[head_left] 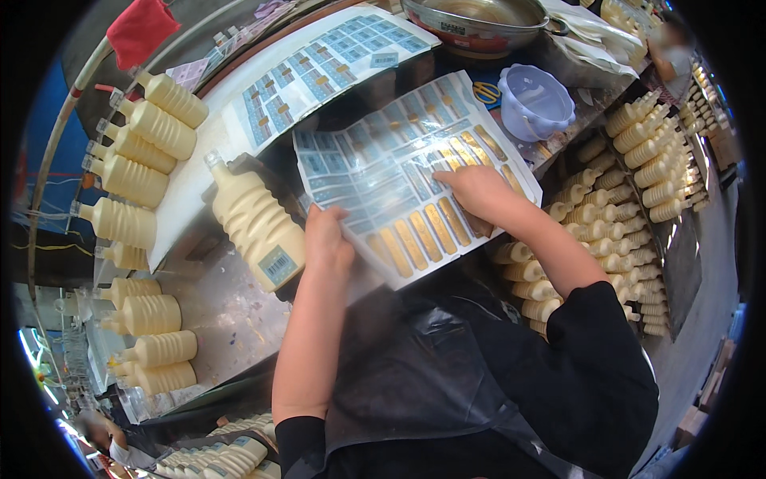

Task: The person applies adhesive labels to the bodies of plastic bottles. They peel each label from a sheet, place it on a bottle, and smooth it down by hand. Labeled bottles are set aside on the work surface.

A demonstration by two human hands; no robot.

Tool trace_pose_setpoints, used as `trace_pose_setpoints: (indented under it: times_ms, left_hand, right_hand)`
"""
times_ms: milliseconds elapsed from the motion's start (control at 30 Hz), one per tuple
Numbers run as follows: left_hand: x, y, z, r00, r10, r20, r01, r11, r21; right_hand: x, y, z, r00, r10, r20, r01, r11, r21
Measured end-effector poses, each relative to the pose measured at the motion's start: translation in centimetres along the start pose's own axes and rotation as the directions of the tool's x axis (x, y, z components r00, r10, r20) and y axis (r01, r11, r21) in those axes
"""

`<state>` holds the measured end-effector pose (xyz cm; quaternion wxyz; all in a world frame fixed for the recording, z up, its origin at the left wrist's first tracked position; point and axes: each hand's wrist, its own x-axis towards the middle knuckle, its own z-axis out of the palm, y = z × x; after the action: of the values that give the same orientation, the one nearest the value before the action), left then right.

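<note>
The label sheet [399, 180] lies tilted across the middle of the metal worktop [231, 319], a glossy backing paper with rows of small blue labels over its upper part and long gold labels along its lower edge. The left hand [325, 239] sits at the sheet's lower left border, its fingers curled over the edge and closed on the paper, pinning it down. The right hand [477, 191] rests palm down on the sheet's right half, fingers spread a little and pressed flat on the gold labels — whether a fingertip has lifted one of them cannot be told. Just left of the sheet a cream ribbed bottle [255, 223] lies on its side on a dark holder, neck pointing away from the person, a blue label already stuck near its base. Above the sheet and touching its upper left corner lies a second label sheet [319, 68], blue labels in neat blocks. Far left of the sheet, more cream bottles [148, 152] lie in a column along the worktop's edge. To the right of the sheet, below the worktop level, stacked cream bottles [630, 207] fill crates — many rows, necks outward. Above the sheet's right corner stands a pale lilac plastic bowl [535, 100], beside it blue-handled scissors [487, 92], and beyond them a steel basin [479, 20]. A red cloth [140, 28] hangs far up and left of the sheet.
</note>
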<state>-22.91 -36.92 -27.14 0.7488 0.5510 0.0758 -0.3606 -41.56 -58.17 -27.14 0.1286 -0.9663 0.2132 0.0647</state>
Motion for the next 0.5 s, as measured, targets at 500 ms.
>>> trace_pose_setpoints:
  times_ms: [500]
  left_hand:
    - [-0.8, -0.2, 0.8, 0.992, 0.038, -0.119, -0.025, 0.994, 0.108]
  right_hand:
    - [16.5, 2.9, -1.7, 0.919, -0.076, -0.388, 0.068, 0.997, -0.034]
